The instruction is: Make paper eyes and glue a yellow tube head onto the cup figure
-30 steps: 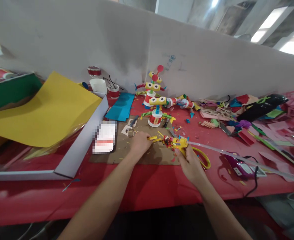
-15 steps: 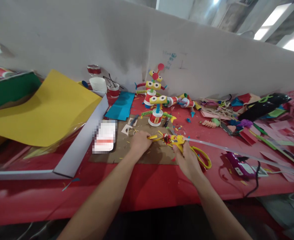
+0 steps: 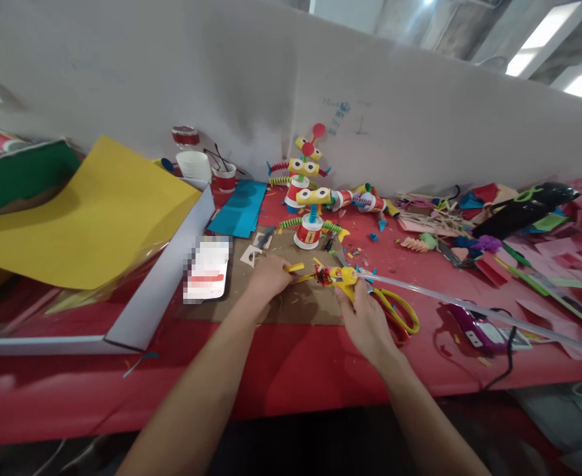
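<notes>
My left hand (image 3: 267, 281) pinches yellow paper strips (image 3: 295, 267) between its fingertips, over the brown cardboard mat (image 3: 298, 312). In my right hand (image 3: 367, 324) is a yellow hot glue gun (image 3: 345, 276), gripped by its handle, its nozzle pointing left at the strips. A long clear glue stick (image 3: 434, 295) runs out of its back end toward the right. Whether the nozzle touches the paper I cannot tell. Yellow-handled scissors (image 3: 407, 311) lie just right of my right hand. Behind the gun stands a paper-cup figure (image 3: 308, 233) with paper eyes and folded green arms.
A phone (image 3: 206, 274) lies left of the mat, near blue paper sheets (image 3: 241, 208). Farther left, a white box (image 3: 159, 277) bears a large yellow sheet (image 3: 87, 225). To the right are a purple device (image 3: 476, 328) with a cord, a black bottle (image 3: 528, 208) and coloured paper scraps.
Both hands have shifted slightly left, the glue gun moving along with my right hand. A yellow strip now sticks out more clearly from my left fingers.
</notes>
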`<act>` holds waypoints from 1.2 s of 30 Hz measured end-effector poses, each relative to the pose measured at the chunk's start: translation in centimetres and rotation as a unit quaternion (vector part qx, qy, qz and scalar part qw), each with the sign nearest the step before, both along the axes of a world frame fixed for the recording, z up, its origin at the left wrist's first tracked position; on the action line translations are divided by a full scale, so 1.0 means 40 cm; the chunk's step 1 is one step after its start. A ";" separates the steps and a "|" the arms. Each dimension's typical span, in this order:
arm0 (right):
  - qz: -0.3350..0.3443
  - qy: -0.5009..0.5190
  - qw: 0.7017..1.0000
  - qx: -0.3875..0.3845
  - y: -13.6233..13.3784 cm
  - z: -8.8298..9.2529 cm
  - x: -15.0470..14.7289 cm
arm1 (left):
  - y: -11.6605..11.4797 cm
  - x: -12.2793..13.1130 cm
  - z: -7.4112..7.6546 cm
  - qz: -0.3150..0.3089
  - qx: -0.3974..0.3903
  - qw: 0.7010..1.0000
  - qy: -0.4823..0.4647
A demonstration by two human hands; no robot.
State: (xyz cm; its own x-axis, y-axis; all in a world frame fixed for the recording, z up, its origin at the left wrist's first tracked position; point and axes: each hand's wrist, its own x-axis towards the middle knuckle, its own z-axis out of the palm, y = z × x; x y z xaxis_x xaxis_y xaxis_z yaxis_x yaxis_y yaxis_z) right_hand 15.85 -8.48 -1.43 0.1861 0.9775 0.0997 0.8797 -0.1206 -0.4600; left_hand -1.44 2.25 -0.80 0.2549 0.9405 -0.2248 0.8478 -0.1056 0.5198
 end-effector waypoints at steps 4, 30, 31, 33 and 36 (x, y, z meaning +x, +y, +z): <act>0.004 0.002 1.000 -0.001 -0.003 0.005 -0.014 | 0.007 -0.018 0.013 0.031 -0.035 0.999 -0.015; 0.013 0.063 0.998 -0.010 -0.012 0.008 -0.041 | 0.005 -0.025 0.012 0.006 -0.036 0.999 -0.002; 0.009 0.061 0.998 -0.009 -0.012 0.008 -0.037 | 0.007 -0.025 0.009 0.002 -0.037 0.999 -0.002; 0.004 0.053 0.999 -0.010 -0.010 0.010 -0.030 | 0.011 -0.023 0.003 -0.005 -0.035 0.999 0.005; -0.002 0.045 0.999 -0.022 -0.006 0.016 -0.022 | 0.017 -0.020 -0.005 -0.016 -0.027 0.999 0.026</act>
